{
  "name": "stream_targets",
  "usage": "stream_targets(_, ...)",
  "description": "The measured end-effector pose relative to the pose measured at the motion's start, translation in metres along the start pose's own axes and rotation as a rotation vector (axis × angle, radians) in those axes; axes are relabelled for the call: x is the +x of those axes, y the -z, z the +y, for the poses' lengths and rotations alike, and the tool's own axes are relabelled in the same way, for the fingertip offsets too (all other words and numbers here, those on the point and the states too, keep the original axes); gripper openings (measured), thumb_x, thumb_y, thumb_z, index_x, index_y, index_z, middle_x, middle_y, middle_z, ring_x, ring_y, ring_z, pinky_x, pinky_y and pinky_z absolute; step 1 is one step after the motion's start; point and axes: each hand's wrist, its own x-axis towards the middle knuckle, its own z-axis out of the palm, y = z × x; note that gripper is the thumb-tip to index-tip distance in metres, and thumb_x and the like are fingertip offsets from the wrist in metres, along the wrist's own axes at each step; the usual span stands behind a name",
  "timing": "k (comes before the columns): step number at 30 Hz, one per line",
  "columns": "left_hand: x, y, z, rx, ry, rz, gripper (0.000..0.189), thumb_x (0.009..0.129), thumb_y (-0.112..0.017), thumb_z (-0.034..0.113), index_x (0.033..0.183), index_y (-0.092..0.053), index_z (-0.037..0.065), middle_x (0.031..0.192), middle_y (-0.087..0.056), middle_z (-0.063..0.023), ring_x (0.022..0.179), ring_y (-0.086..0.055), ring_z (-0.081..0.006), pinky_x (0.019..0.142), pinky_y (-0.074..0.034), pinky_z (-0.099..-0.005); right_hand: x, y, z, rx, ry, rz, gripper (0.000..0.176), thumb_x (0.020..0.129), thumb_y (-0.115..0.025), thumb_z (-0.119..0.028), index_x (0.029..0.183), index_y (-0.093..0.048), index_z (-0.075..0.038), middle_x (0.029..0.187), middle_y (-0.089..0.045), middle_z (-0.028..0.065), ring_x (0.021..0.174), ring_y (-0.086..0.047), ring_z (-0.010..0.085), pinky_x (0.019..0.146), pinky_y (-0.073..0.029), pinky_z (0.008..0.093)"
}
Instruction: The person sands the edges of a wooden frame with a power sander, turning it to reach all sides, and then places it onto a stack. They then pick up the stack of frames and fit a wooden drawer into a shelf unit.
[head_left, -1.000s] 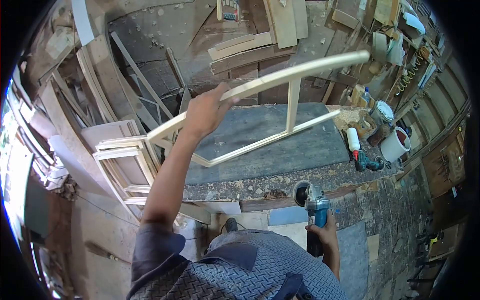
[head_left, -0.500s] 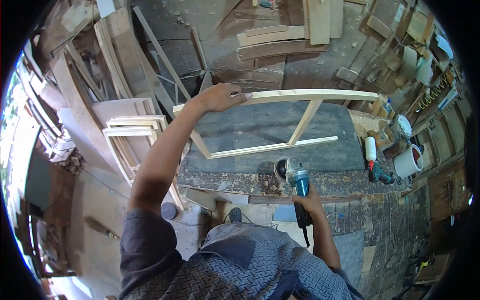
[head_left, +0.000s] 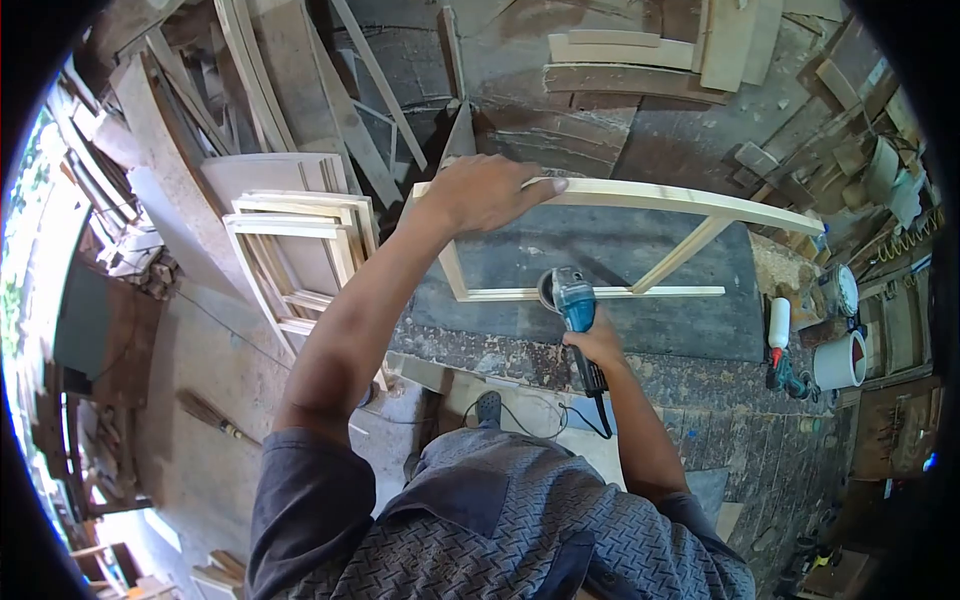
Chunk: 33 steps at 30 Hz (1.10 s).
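Observation:
A pale wooden frame (head_left: 690,205) stands on edge on the dark-topped workbench (head_left: 640,335), its curved rail uppermost and a straight rail on the bench top. My left hand (head_left: 482,192) is closed over the left end of the upper rail, the thumb lying along it. In my right hand (head_left: 598,345) is a teal and black angle grinder (head_left: 575,300), gripped round its body. The grinder's disc end overlaps the lower rail in this view, and a black cord hangs from its rear.
On the bench's right end are a white bottle (head_left: 780,322), a teal power tool (head_left: 790,378) and a white bucket (head_left: 838,360). Stacked light wooden frames (head_left: 300,205) lean at the left, by tall boards. A broom (head_left: 215,412) lies on the floor.
The grinder has moved up and left in view, closer to the frame's lower rail. My left hand still holds the upper rail. The whole view has shifted with my head.

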Motion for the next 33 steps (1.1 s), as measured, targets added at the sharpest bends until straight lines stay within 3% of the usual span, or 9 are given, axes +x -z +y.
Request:
stream_targets(3, 0.006, -0.005, -0.007, -0.005, -0.02, 0.016, 0.07, 0.098, -0.031, 0.065, 0.117, -0.068, 0.008, 0.104, -0.07, -0.0217, 0.106, -0.064, -0.0406, 0.095, -0.048, -0.0495, -0.002, -0.017, -0.029, -0.088, 0.036, -0.111, 0.091, 0.058, -0.081, -0.031, 0.136, -0.045, -0.002, 0.122, -0.061, 0.0265, 0.116, -0.058, 0.0416, 0.097, -0.047, 0.0436)
stream_targets(7, 0.004, -0.004, -0.006, -0.021, -0.034, 0.034, 0.073, 0.096, -0.032, 0.068, 0.115, -0.068, 0.007, 0.101, -0.07, -0.0215, 0.103, -0.065, -0.04, 0.093, -0.049, -0.0494, 0.002, -0.04, -0.047, -0.158, 0.123, -0.135, 0.099, 0.062, -0.08, -0.035, 0.144, -0.035, -0.003, 0.119, -0.063, 0.0273, 0.111, -0.062, 0.0416, 0.095, -0.049, 0.0445)
stream_targets(19, 0.006, -0.003, -0.007, 0.054, -0.044, 0.01, 0.077, 0.091, -0.039, 0.073, 0.114, -0.068, 0.006, 0.097, -0.072, -0.0183, 0.098, -0.068, -0.0356, 0.087, -0.052, -0.0474, -0.001, -0.053, -0.087, -0.217, 0.098, -0.281, 0.101, 0.06, -0.082, -0.032, 0.145, -0.036, -0.005, 0.121, -0.062, 0.0275, 0.113, -0.061, 0.0411, 0.095, -0.049, 0.0443)
stream_targets(28, 0.006, -0.006, -0.009, 0.047, -0.059, 0.055, 0.075, 0.093, -0.04, 0.071, 0.116, -0.067, 0.005, 0.098, -0.071, -0.0188, 0.101, -0.067, -0.0358, 0.091, -0.051, -0.0469, -0.002, -0.053, -0.099, -0.272, 0.123, -0.318, 0.1, 0.062, -0.081, -0.035, 0.145, -0.036, -0.004, 0.119, -0.064, 0.0259, 0.109, -0.063, 0.0396, 0.093, -0.051, 0.0441)
stream_targets(30, 0.006, -0.004, -0.009, 0.027, -0.04, 0.016, 0.077, 0.091, -0.043, 0.071, 0.126, -0.062, 0.005, 0.105, -0.069, -0.0231, 0.104, -0.065, -0.0388, 0.092, -0.05, -0.0467, -0.002, -0.054, -0.099, -0.271, 0.125, -0.319, 0.099, 0.062, -0.081, -0.035, 0.145, -0.037, -0.004, 0.12, -0.064, 0.0256, 0.11, -0.063, 0.0395, 0.093, -0.05, 0.0441)
stream_targets(33, 0.003, -0.005, -0.006, 0.033, -0.06, 0.082, 0.076, 0.092, -0.043, 0.07, 0.124, -0.064, 0.004, 0.108, -0.07, -0.021, 0.107, -0.065, -0.0368, 0.095, -0.049, -0.0473, -0.003, -0.051, -0.099, -0.27, 0.117, -0.317, 0.099, 0.061, -0.081, -0.035, 0.144, -0.037, -0.004, 0.121, -0.063, 0.025, 0.111, -0.062, 0.0395, 0.094, -0.05, 0.0441)
